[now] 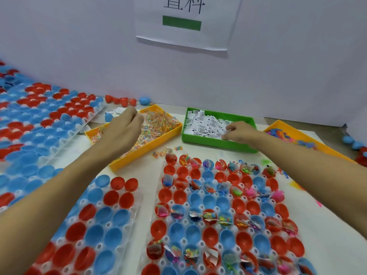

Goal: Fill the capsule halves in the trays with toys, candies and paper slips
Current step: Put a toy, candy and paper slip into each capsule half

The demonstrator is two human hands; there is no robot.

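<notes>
1. The fingers of the left hand (125, 126) curl down into the candies (158, 124) in the yellow bin (139, 157), seemingly gathering some; whether a candy is actually pinched cannot be told. The fingers of the right hand (238, 132) curl over the paper slips (206, 124) in the green bin (218, 144), apparently pinching slips at their tips.
2. The tray in work (158, 221) lies nearest, in front of both bins. Its capsule halves alternate by row: some rows already carry toys, candy packets and slips, while the rows between them show bare red and blue cups.
3. By my reading this tray is roughly half filled; the farthest row holds toys but seems to lack slips in several cups.
4. A second tray (127, 221) to its left holds only unfilled halves, so it is not started.
5. Further left, a large spread of trays (93, 114) with red and blue halves also looks unfilled, though it is too blurred to be sure.
6. A second yellow bin of toys (278, 124) sits at the right, and loose capsules (144, 100) lie by the wall.
7. Overall, much more remains than is done.
</notes>
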